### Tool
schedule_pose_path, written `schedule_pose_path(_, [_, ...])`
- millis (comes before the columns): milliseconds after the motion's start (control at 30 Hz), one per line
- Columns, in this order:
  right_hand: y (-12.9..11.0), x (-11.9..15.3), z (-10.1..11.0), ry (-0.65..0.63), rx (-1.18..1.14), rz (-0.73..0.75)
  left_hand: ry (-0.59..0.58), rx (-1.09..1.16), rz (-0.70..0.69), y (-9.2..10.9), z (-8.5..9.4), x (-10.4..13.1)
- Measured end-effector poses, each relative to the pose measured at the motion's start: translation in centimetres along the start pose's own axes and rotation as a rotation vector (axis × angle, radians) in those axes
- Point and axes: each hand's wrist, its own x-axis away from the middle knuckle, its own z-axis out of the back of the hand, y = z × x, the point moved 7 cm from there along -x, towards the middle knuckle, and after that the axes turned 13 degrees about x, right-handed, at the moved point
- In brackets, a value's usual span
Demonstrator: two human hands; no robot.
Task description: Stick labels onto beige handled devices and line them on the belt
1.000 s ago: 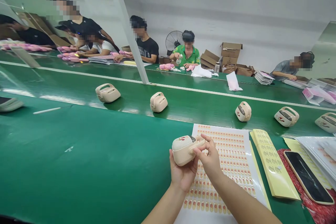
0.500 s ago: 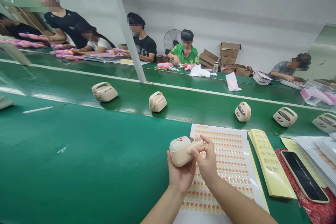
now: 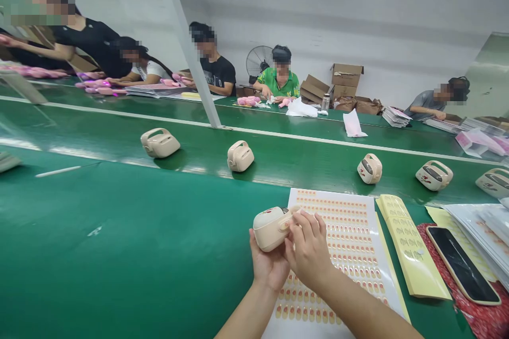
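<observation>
My left hand [image 3: 271, 271] cradles the cream device [image 3: 267, 234] over the sticker sheet [image 3: 294, 329]; my right hand [image 3: 312, 257] curls narrowly by its handle, grip unclear. 1 oval sticker [image 3: 284, 224] already sits at the hinge, so pressing it flat seems left.

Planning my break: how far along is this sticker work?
Done: the sheet has a short top row, suggesting stickers used. In hand: left hand holds a cream device; right hand touches its handle, near an oval sticker. Remaining: the visible lower rows look filled.
</observation>
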Motion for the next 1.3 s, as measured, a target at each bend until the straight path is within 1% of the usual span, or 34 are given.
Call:
schedule_pose_path(133, [0.7,-0.4,0.4,-0.032,-0.061,-0.05,0.004,0.014,-0.014,-0.2,0.0,0.0])
schedule_pose_path(233, [2.0,-0.9,0.4,-0.021,-0.218,-0.129,-0.018,-0.001,0.021,-0.4,-0.2,0.1])
schedule_pose_path(300, [3.0,-1.1,-0.3,-0.041,-0.362,-0.215,-0.016,-0.003,0.047,-0.4,0.0,0.2])
schedule_pose_path(367, [3.8,-1.1,-1.5,-0.084,-0.494,-0.31,0.002,0.02,0.06,-0.4,0.3,0.3])
schedule_pose_path(467, [4.1,-0.9,-2.8,-0.097,-0.575,-0.378,0.035,0.048,0.063,-0.3,1.0,0.4])
schedule_pose_path(500, [4.1,-0.9,-2.9,-0.085,-0.578,-0.37,0.044,0.047,0.061,-0.2,1.1,0.4])
schedule_pose_path(567, [4.1,-1.1,-2.9,-0.084,-0.59,-0.299,0.065,0.034,0.042,0.0,1.3,0.4])
schedule_pose_path(633, [4.4,-1.7,-3.1,-0.166,-0.644,-0.166,0.092,0.007,0.026,0.3,1.3,0.4])
schedule_pose_path(700, [5.8,-2.6,-3.8,-0.299,-0.673,-0.056,0.125,-0.033,0.022,0.4,1.2,0.4])
schedule_pose_path(733, [7.2,-3.2,-4.3,-0.338,-0.634,-0.067,0.14,-0.054,0.02,0.4,1.1,0.4])
schedule_pose_path(767, [9.1,-3.8,-4.8,-0.341,-0.508,-0.124,0.158,-0.073,0.018,0.3,1.0,0.4])
schedule_pose_path(833, [12.6,-5.0,-5.9,-0.346,-0.097,-0.227,0.208,-0.102,-0.001,0.1,0.6,0.3])
schedule_pose_path(867, [13.7,-5.5,-6.5,-0.364,0.057,-0.241,0.249,-0.11,-0.012,0.0,0.5,0.3])
schedule_pose_path(900, [14.4,-5.8,-7.1,-0.374,0.125,-0.242,0.297,-0.117,-0.018,-0.2,0.3,0.3])
schedule_pose_path(933, [14.8,-6.0,-7.6,-0.387,0.171,-0.233,0.349,-0.121,-0.026,-0.4,0.2,0.4])
schedule_pose_path(1000, [14.9,-6.1,-8.4,-0.398,0.176,-0.205,0.443,-0.125,-0.04,-0.7,-0.1,0.7])
schedule_pose_path(1067, [14.8,-5.8,-8.6,-0.393,0.185,-0.181,0.499,-0.134,-0.052,-0.8,-0.4,1.2])
schedule_pose_path(1167, [14.4,-5.5,-8.3,-0.363,0.181,-0.161,0.52,-0.172,-0.079,-0.6,-0.3,2.1])
schedule_pose_path(1300, [13.9,-5.6,-7.8,-0.317,0.128,-0.175,0.482,-0.291,-0.136,0.5,0.1,3.1])
